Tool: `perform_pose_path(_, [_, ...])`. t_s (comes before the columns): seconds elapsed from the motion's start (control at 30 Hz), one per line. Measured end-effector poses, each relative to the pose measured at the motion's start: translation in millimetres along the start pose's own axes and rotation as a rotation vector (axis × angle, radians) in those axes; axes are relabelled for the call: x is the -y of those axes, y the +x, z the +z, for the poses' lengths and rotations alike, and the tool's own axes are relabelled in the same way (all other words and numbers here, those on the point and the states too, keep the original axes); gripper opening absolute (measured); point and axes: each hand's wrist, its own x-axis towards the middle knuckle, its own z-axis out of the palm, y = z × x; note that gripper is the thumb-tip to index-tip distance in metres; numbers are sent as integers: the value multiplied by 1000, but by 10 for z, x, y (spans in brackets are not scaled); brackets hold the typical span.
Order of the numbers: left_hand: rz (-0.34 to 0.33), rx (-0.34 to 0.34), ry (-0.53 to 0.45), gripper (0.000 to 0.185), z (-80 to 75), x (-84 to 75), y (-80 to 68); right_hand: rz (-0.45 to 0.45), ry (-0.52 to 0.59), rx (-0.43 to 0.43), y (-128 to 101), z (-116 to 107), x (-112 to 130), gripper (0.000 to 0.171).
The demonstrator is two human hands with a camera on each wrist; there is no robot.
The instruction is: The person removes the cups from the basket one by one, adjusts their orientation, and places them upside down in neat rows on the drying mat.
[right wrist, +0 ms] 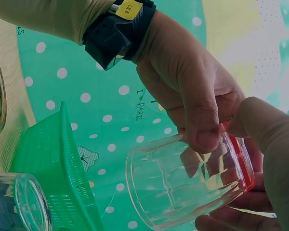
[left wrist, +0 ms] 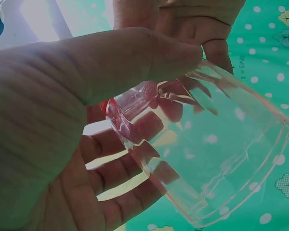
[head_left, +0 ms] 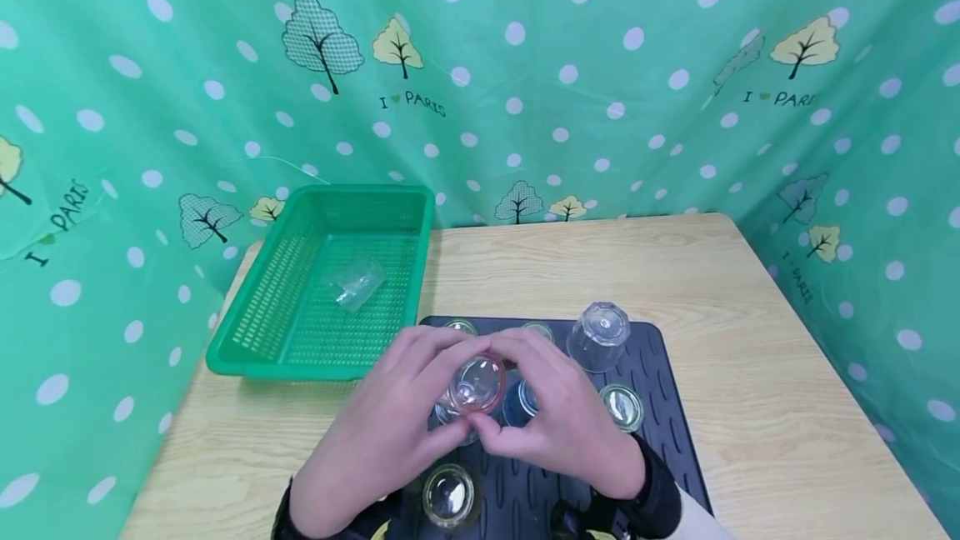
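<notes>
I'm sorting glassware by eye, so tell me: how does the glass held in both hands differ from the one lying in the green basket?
The held glass has a red-tinted base; the basket glass looks wholly colourless. The held glass is gripped by the left hand and right hand above the dark mat; the basket glass lies untouched on its side in the green basket. Both are small, clear and empty.

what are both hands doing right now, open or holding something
Left hand: closed, thumb and fingers gripping the clear cup with the red base.
Right hand: closed, holding the same cup from the other side.
</notes>
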Motion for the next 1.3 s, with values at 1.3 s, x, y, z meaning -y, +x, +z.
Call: perform_pose_path(1.3, [-250, 145, -73, 68, -159, 201, -66, 578, -84, 253, -1480, 73, -1, 55])
